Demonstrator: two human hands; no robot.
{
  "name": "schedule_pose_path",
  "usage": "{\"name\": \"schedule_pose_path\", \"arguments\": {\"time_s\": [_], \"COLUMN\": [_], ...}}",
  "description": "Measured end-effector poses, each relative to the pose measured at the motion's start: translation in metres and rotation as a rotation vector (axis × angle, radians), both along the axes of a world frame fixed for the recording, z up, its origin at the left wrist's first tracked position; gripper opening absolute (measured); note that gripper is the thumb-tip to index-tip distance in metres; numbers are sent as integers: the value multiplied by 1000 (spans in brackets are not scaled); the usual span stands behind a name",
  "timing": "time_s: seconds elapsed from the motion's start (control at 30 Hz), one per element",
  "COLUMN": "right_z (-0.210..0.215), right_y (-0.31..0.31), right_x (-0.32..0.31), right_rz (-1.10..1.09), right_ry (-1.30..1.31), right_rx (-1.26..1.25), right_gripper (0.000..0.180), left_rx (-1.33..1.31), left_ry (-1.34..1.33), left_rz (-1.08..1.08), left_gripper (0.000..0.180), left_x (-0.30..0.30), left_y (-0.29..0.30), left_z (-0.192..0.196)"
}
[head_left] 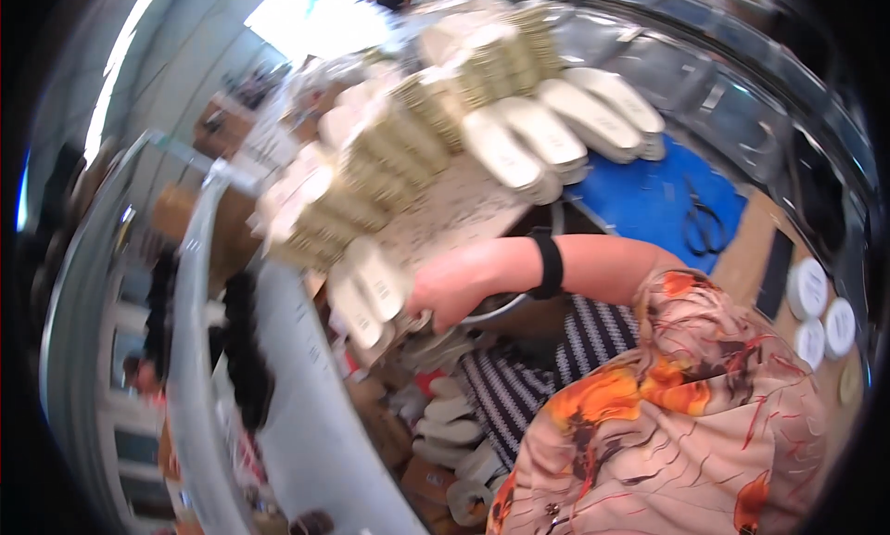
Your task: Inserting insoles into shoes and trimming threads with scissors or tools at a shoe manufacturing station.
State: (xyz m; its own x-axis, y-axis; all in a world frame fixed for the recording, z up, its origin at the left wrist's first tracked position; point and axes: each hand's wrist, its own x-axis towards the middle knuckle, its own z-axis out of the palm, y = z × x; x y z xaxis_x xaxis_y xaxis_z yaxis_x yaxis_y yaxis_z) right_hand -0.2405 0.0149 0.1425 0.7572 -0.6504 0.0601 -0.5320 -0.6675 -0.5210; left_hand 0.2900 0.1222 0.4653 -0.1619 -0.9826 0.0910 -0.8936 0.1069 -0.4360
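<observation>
My right arm, with a black band (549, 267) around it, reaches across toward the left. My right hand (428, 299) is closed at the end of a small stack of cream insoles (373, 283), which tilt over the near edge of the worktable. The fingertips are partly hidden and blurred. Tall piles of insoles (375, 164) stand in rows just beyond the hand. More insoles lie flat in shorter stacks (519, 150) to their right. My left hand is out of view.
Scissors (703, 222) lie on a blue mat (640, 197) at right, near round white containers (808, 289). A pale plastic panel (320, 387) rises at left. Below are loose insoles (450, 424) and my striped trousers (505, 387). Clear plastic packages (686, 81) line the back.
</observation>
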Motion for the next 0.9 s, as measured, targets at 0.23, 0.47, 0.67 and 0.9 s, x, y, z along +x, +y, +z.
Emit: {"name": "schedule_pose_path", "arguments": {"time_s": [0.23,0.47,0.67,0.9], "right_z": [-44,-95,-78,-105], "right_y": [87,323,374,382], "right_x": [-246,-478,-451,-467], "right_rz": [-796,-2380,-2485,-2243], "right_ry": [101,559,186,312], "right_rx": [135,-151,421,245], "right_gripper": [34,30,62,54], "left_rx": [355,722,931,877], "left_ry": [357,144,397,384], "left_rz": [-446,-869,-935,-867], "left_gripper": [32,35,33,33], "left_x": [-356,-501,-512,-448], "left_y": [-100,-169,-148,-148], "left_z": [-125,-328,-412,-452]}}
